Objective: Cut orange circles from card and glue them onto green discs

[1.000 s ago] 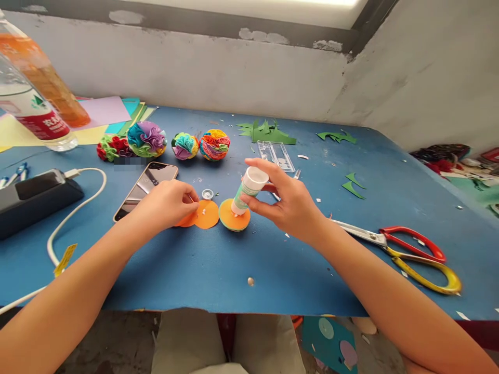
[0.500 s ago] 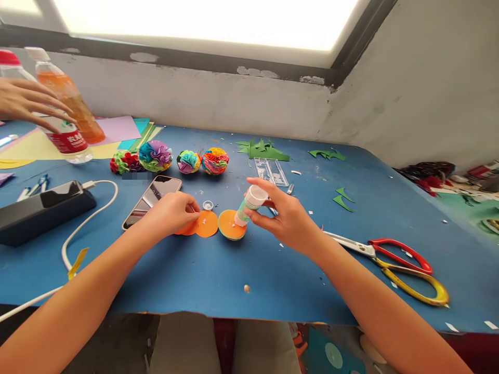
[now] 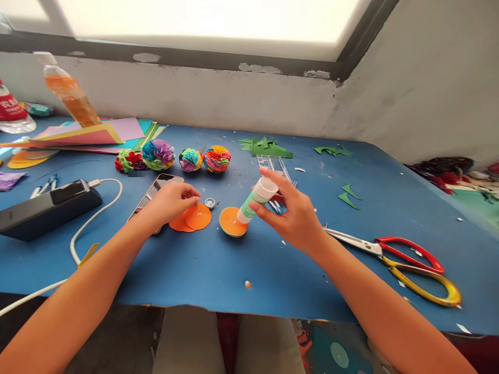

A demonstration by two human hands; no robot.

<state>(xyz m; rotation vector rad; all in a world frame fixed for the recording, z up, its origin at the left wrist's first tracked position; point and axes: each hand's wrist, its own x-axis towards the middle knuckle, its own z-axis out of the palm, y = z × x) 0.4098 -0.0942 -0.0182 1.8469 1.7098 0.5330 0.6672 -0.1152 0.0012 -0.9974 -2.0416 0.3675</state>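
Observation:
My right hand [image 3: 293, 212] is closed around a white and green glue stick [image 3: 256, 199], tilted with its tip down on a stack of orange paper circles [image 3: 232, 222] on the blue table [image 3: 218, 270]. My left hand [image 3: 168, 201] pinches the edge of another orange paper circle [image 3: 197, 216], which lies over a second one. A small white cap [image 3: 210, 203] sits just behind these circles. A phone [image 3: 155, 190] lies partly under my left hand.
Several multicoloured paper flower balls [image 3: 158, 154] stand behind the phone. Red and yellow scissors [image 3: 405, 259] lie to the right. A black power bank [image 3: 42, 208] with a white cable, coloured paper sheets [image 3: 83, 136], bottles [image 3: 68, 93] and green scraps [image 3: 267, 148] surround the spot.
The glue stick has tilted further to the right on the orange stack. My left hand has lifted one orange circle over the other. Another person's hand and the red-labelled bottle moved off to the left.

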